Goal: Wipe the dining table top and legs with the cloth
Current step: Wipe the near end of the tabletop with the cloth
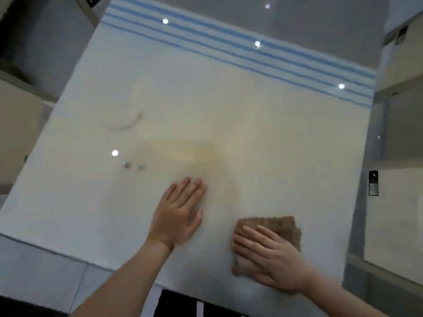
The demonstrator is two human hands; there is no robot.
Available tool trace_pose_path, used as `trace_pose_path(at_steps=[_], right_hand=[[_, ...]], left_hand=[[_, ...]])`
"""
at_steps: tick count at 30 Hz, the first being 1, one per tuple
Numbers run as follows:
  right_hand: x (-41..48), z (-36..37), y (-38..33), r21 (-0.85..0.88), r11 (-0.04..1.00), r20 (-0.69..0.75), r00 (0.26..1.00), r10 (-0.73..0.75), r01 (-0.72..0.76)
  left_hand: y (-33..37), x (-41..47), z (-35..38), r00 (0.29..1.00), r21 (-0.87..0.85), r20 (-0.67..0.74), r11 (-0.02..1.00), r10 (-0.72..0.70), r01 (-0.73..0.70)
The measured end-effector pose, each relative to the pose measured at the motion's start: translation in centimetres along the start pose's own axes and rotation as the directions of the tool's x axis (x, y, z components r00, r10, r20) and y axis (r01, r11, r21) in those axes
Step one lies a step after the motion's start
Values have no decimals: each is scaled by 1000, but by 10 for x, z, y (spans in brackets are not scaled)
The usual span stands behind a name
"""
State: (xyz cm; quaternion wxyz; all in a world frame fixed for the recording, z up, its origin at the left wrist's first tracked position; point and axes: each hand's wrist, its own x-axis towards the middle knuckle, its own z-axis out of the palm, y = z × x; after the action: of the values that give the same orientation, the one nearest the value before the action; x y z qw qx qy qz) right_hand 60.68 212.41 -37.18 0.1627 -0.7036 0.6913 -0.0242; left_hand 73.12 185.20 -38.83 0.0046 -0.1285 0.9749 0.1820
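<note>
The right hand (pixel 272 259) presses flat, released, on the brown cloth (pixel 272 227); the left hand (pixel 178 216) lies flat on the table top (pixel 229 110).

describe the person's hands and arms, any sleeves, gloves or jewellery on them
The left hand and right hand are bare, with no gloves. No watch, bracelet or ring shows on either, though the picture is soft and a thin ring could go unseen. No sleeves are in view down to the bottom edge.
</note>
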Motion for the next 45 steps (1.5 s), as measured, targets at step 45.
trace_pose_path(at_steps=[45], right_hand=[[287,-13,-63,30,973,-147,964,-224,231]], left_hand=[[-199,-78,-73,842,52,-88,842,-532,537]])
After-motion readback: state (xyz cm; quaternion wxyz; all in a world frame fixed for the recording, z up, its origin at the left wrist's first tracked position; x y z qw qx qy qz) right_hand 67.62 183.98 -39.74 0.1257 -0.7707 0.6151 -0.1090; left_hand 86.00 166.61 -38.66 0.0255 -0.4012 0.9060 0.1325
